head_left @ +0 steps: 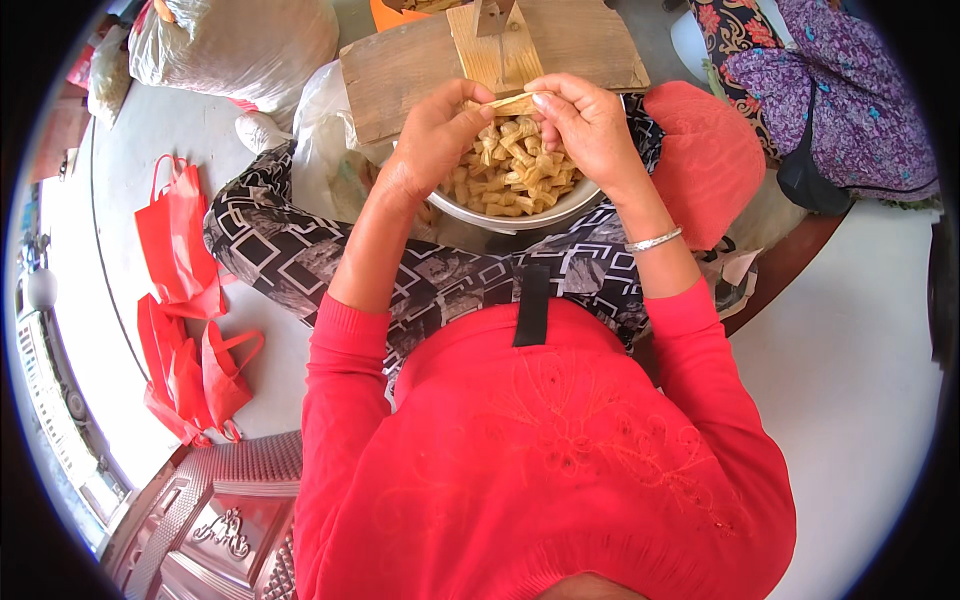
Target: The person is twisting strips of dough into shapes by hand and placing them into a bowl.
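Both hands pinch a short yellowish strip (515, 104), which looks like tofu skin, stretched level between them. My left hand (437, 132) grips its left end between thumb and fingers. At the right end, my right hand (588, 128), with a silver bangle on the wrist, does the same. Just below lies a heap of knotted yellowish pieces (515, 178), which look like tofu skin knots. They fill a round metal basin (520, 222) between my legs, in patterned trousers. The hands are above the heap's far side, and the board beyond partly borders the basin.
A wooden board (400, 82) with a crosspiece lies beyond the basin, an orange container (392, 14) behind it. Full plastic bags (235, 45) stand far left. Red cloth bags (178, 240) lie on the left floor. A red cushion-like thing (705, 165) and another person's purple patterned clothing (850, 100) are right.
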Demonstrator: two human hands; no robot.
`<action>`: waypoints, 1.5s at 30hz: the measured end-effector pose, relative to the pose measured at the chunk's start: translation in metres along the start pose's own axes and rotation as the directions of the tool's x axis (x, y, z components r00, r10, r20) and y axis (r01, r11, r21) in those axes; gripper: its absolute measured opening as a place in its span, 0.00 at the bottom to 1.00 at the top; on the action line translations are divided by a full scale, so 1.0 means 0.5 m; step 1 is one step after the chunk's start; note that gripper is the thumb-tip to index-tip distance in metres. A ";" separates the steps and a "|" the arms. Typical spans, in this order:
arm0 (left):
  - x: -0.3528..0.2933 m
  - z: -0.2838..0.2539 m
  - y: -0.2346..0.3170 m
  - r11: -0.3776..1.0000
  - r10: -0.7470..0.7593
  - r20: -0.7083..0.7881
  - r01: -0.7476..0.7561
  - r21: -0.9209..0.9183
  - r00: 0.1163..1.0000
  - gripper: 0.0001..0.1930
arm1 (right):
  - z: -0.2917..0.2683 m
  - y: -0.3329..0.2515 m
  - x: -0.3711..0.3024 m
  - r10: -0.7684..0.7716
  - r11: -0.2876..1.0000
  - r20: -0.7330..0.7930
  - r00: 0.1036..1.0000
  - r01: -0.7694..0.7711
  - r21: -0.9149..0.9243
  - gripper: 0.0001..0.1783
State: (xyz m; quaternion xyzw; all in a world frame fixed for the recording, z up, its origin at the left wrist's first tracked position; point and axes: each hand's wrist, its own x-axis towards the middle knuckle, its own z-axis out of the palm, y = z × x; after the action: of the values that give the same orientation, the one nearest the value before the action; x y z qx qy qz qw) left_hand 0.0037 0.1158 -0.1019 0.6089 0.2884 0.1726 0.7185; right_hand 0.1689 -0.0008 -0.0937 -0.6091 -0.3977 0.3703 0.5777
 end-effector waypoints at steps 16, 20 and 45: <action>0.146 -0.036 -0.008 0.970 0.175 -0.088 -0.156 0.187 0.981 0.05 | -0.008 0.023 0.129 -0.022 0.990 -0.048 0.999 0.015 -0.138 0.04; 0.146 -0.036 -0.006 0.834 0.206 -0.225 -0.051 0.550 0.952 0.08 | -0.014 0.058 0.137 -0.085 0.916 -0.065 0.994 0.052 -0.397 0.05; -0.123 0.105 -0.053 0.688 0.438 0.063 -0.379 0.618 0.897 0.19 | 0.041 -0.252 0.042 -0.851 0.516 -0.173 0.495 0.731 -0.446 0.09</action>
State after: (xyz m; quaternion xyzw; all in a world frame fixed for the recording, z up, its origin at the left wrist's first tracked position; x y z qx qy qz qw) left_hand -0.0139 0.0330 -0.1102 0.8495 0.2177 0.2517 0.4094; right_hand 0.1516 0.0287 0.0309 -0.4945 -0.5712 -0.1326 0.6416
